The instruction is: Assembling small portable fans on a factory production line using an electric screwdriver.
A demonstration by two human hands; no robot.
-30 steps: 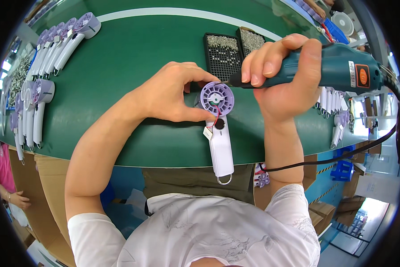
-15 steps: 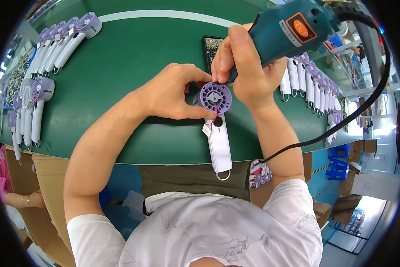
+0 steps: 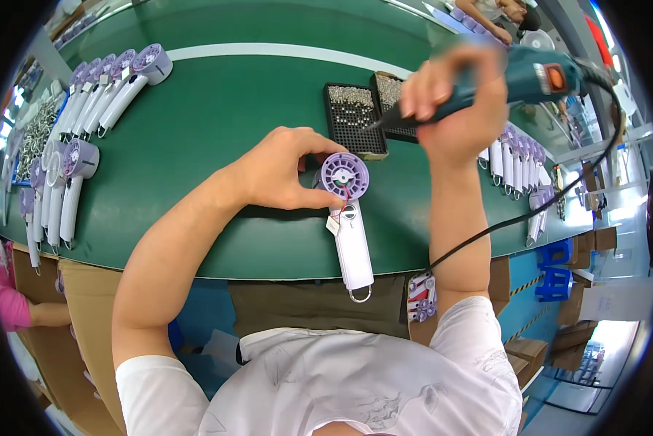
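A white handheld fan [image 3: 353, 251] with a round purple head lies near the table's front edge, its wire loop sticking out past it. My left hand [image 3: 279, 167] grips the fan head between thumb and fingers. Red wires and a small white connector [image 3: 333, 224] hang out beside the head. In my right hand [image 3: 464, 116], blurred by motion, is a teal electric screwdriver [image 3: 526, 78]. Its tip points left over a black perforated screw tray [image 3: 371, 155]; whether it touches a screw I cannot tell. A second black tray [image 3: 405, 136] stands just right of the first.
Rows of similar fans lie at the far left [image 3: 126, 102], near left [image 3: 72, 192] and right [image 3: 519, 171]. A pile of small metal parts [image 3: 37, 138] sits at the left edge. The screwdriver's black cord [image 3: 541, 216] loops down the right side. Another person [image 3: 490, 18] sits across the table.
My right hand has lifted the screwdriver off the fan head and moved right, bringing its tip over the screw tray. The left hand keeps its grip. The view has shifted slightly, showing both trays.
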